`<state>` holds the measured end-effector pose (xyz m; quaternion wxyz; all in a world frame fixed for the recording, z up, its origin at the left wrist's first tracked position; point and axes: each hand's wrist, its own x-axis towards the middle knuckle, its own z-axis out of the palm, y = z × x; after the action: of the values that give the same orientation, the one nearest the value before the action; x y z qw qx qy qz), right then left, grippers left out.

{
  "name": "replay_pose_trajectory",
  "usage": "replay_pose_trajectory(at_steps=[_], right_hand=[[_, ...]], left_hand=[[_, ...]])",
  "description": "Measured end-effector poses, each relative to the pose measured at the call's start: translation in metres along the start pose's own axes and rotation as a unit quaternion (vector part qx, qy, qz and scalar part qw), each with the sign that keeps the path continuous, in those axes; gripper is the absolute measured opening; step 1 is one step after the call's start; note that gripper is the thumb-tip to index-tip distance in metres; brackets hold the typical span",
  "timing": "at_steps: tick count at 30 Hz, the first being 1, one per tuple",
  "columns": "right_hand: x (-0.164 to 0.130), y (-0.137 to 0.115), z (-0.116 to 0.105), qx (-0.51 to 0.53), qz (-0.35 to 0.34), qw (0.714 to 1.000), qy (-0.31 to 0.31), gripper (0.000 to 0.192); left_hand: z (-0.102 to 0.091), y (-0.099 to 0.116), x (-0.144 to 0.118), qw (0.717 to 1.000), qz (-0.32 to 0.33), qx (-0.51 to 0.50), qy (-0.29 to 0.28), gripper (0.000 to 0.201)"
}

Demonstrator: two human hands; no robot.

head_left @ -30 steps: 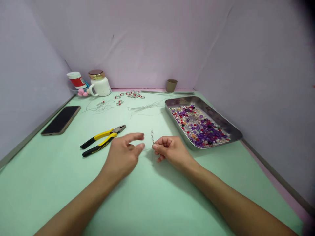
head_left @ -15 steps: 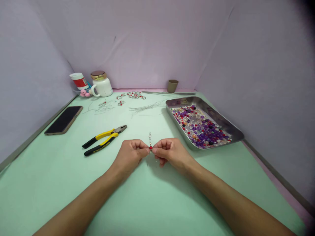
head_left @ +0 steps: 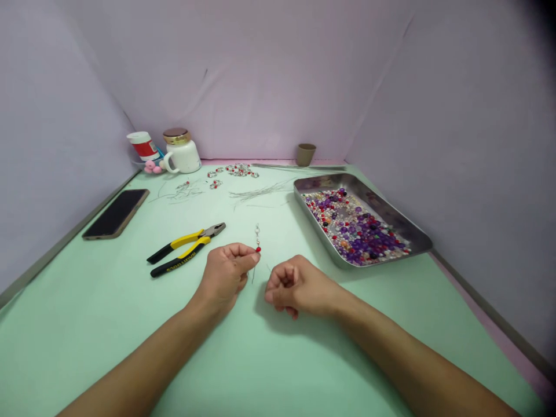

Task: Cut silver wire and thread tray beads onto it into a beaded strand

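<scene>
Between the thumb and forefinger of my left hand (head_left: 226, 271) is a beaded wire. Its red bead (head_left: 258, 249) sits at my fingertips, and clear and pale beads (head_left: 258, 233) rise above it. A bare wire tail (head_left: 253, 274) hangs below those fingers. To the right, my right hand (head_left: 289, 286) is closed, thumb against curled fingers, apart from the beads. A thin wire end (head_left: 268, 269) pokes out by its forefinger; the rest of that wire is hidden. Pliers (head_left: 186, 249) with yellow and black handles lie left of my left hand.
A metal tray (head_left: 423, 240) of mixed beads stands at right. At left lies a phone (head_left: 116, 214). Toward the back are a white lidded mug (head_left: 185, 156), a small brown cup (head_left: 306, 154), beaded pieces (head_left: 241, 169) and loose wires (head_left: 260, 190).
My right hand has come away from the red bead, moving down and toward me. My left hand still pinches the beaded wire, now slightly further left and higher.
</scene>
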<state>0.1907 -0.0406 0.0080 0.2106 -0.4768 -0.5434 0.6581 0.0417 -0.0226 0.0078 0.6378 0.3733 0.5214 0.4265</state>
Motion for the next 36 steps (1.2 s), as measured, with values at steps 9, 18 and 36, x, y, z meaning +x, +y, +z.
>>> replay_pose_trajectory(at_steps=[9,18,36], right_hand=[[-0.001,-0.009,-0.020,0.076,-0.067,0.992,0.080,0.022],[-0.002,-0.009,-0.017,0.083,-0.197,0.976,0.049,0.011],[-0.001,-0.008,-0.016,0.216,0.035,0.974,-0.058,0.018]], left_hand=[[0.002,-0.001,-0.024,0.900,0.222,0.374,-0.019,0.017],[-0.004,-0.017,-0.028,0.602,0.562,0.560,0.094,0.016],[-0.011,-0.013,-0.020,0.480,0.678,0.556,0.032,0.018]])
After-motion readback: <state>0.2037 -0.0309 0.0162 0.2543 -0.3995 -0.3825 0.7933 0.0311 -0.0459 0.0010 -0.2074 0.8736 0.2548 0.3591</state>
